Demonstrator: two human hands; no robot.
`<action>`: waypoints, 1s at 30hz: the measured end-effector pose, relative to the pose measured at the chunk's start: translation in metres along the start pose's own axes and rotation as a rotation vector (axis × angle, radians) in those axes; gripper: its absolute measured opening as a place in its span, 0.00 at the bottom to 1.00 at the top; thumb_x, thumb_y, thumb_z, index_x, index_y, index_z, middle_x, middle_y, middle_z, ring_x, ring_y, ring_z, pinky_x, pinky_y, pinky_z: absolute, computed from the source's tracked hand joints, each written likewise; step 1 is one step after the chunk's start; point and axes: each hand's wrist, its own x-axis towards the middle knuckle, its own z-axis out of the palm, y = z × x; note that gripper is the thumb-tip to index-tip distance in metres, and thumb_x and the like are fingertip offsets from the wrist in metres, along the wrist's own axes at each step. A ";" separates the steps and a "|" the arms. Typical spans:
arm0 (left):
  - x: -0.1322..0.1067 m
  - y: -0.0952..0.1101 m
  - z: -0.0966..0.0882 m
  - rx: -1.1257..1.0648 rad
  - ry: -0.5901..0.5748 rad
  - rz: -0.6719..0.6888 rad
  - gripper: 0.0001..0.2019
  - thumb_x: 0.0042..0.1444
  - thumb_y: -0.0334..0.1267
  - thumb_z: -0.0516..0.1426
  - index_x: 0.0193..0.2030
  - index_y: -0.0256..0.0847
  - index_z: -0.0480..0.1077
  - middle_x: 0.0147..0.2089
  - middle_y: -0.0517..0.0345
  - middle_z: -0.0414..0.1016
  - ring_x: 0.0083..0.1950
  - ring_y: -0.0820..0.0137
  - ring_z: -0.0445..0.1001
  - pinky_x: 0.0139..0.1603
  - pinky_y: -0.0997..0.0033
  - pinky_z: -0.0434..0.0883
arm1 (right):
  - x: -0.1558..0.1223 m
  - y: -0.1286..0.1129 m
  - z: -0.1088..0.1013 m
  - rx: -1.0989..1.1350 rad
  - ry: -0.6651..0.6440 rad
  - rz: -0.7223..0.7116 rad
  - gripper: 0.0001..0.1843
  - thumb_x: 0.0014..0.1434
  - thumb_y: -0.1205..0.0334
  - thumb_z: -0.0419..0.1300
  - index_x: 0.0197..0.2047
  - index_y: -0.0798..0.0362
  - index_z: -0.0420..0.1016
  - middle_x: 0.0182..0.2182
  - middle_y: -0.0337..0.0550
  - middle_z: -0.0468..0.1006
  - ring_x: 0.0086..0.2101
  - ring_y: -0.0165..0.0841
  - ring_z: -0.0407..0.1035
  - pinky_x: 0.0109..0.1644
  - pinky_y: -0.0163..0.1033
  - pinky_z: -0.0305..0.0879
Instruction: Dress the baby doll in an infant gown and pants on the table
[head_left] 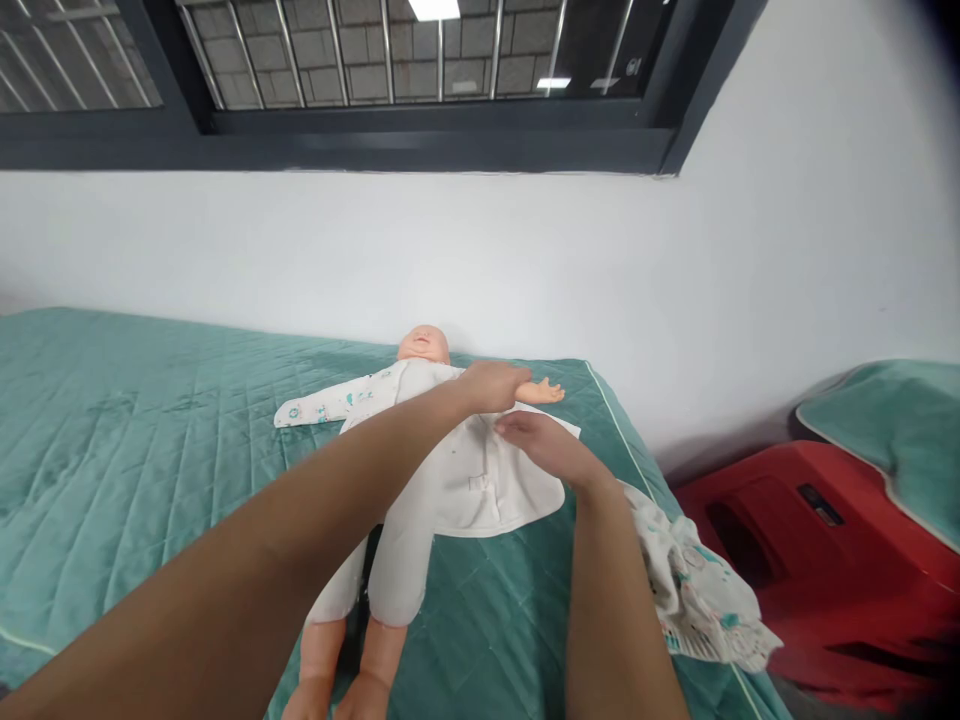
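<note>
Doll (401,565) on its back on green bed cover (172,460), bare feet nearest. Crumpled printed cloth (709,590) at bed's right edge, beside right forearm. Right hand (547,448) over the spread side of white shirt (469,500), fingers bent; can't tell if pinching. Left hand (493,387) wrapped around doll's bare arm, doll's hand poking out. Printed sleeve covers doll's other arm. Beyond: doll's head, white wall (375,255), barred window (420,135).
</note>
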 end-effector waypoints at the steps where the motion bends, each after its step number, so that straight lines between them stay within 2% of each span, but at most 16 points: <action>1: -0.002 -0.002 0.003 0.015 0.019 0.014 0.11 0.60 0.37 0.54 0.49 0.41 0.71 0.44 0.55 0.79 0.41 0.65 0.76 0.43 0.69 0.66 | 0.006 0.010 0.000 -0.045 0.130 0.061 0.09 0.53 0.54 0.62 0.29 0.49 0.79 0.32 0.43 0.82 0.41 0.45 0.75 0.52 0.49 0.68; 2: -0.003 -0.003 0.005 0.033 0.045 0.023 0.11 0.61 0.36 0.53 0.48 0.40 0.71 0.44 0.55 0.79 0.40 0.65 0.76 0.42 0.69 0.66 | 0.012 0.019 0.001 -0.076 0.230 0.105 0.08 0.52 0.55 0.63 0.27 0.50 0.77 0.30 0.45 0.81 0.40 0.46 0.75 0.51 0.49 0.68; 4: -0.005 -0.004 0.008 0.060 0.075 0.033 0.11 0.61 0.35 0.52 0.47 0.39 0.72 0.42 0.55 0.79 0.39 0.66 0.75 0.40 0.70 0.66 | 0.025 0.034 0.008 -0.091 0.358 0.141 0.07 0.49 0.57 0.65 0.29 0.50 0.76 0.32 0.47 0.80 0.43 0.48 0.74 0.52 0.50 0.66; 8: -0.007 -0.005 0.010 0.069 0.071 0.038 0.10 0.60 0.35 0.53 0.46 0.39 0.72 0.41 0.57 0.79 0.39 0.67 0.75 0.40 0.71 0.66 | 0.043 0.047 0.018 -0.021 0.402 0.154 0.16 0.41 0.57 0.69 0.35 0.50 0.77 0.40 0.51 0.81 0.48 0.51 0.72 0.55 0.51 0.64; 12: -0.007 -0.007 0.010 0.069 0.080 0.055 0.09 0.60 0.37 0.54 0.44 0.41 0.72 0.43 0.56 0.79 0.42 0.64 0.76 0.40 0.70 0.66 | 0.046 0.053 0.010 0.145 0.457 0.169 0.12 0.41 0.59 0.68 0.33 0.49 0.77 0.40 0.49 0.82 0.49 0.48 0.72 0.53 0.47 0.66; 14: -0.006 -0.009 0.012 0.065 0.064 0.050 0.09 0.59 0.39 0.55 0.44 0.42 0.72 0.43 0.55 0.79 0.41 0.63 0.76 0.39 0.69 0.65 | 0.044 0.056 0.003 0.252 0.517 0.184 0.08 0.43 0.59 0.65 0.30 0.49 0.75 0.34 0.45 0.82 0.44 0.45 0.73 0.48 0.44 0.68; 16: -0.005 -0.011 0.013 0.070 0.052 0.041 0.09 0.58 0.39 0.55 0.44 0.43 0.72 0.43 0.54 0.79 0.40 0.62 0.76 0.38 0.68 0.65 | 0.039 0.058 -0.003 0.377 0.576 0.208 0.07 0.43 0.58 0.63 0.26 0.50 0.71 0.26 0.41 0.78 0.35 0.40 0.72 0.38 0.41 0.69; 20: -0.006 -0.013 0.017 0.139 0.053 0.100 0.11 0.55 0.38 0.56 0.45 0.43 0.72 0.44 0.53 0.79 0.41 0.61 0.76 0.37 0.67 0.64 | 0.032 0.054 -0.008 0.664 0.657 0.219 0.12 0.42 0.58 0.64 0.24 0.48 0.62 0.17 0.32 0.68 0.21 0.31 0.64 0.24 0.36 0.62; 26: -0.011 -0.010 0.018 0.219 0.017 0.099 0.12 0.55 0.41 0.56 0.45 0.43 0.74 0.44 0.51 0.80 0.39 0.60 0.76 0.40 0.65 0.65 | 0.027 0.038 -0.013 0.938 0.747 0.151 0.18 0.40 0.61 0.67 0.23 0.49 0.57 0.16 0.27 0.62 0.19 0.25 0.58 0.21 0.32 0.57; 30: -0.014 -0.008 0.015 0.238 -0.019 0.073 0.12 0.57 0.41 0.56 0.44 0.41 0.76 0.42 0.49 0.81 0.39 0.59 0.76 0.42 0.64 0.65 | 0.026 0.027 -0.016 1.038 0.735 0.087 0.21 0.41 0.63 0.68 0.23 0.49 0.54 0.16 0.26 0.60 0.19 0.24 0.58 0.22 0.32 0.57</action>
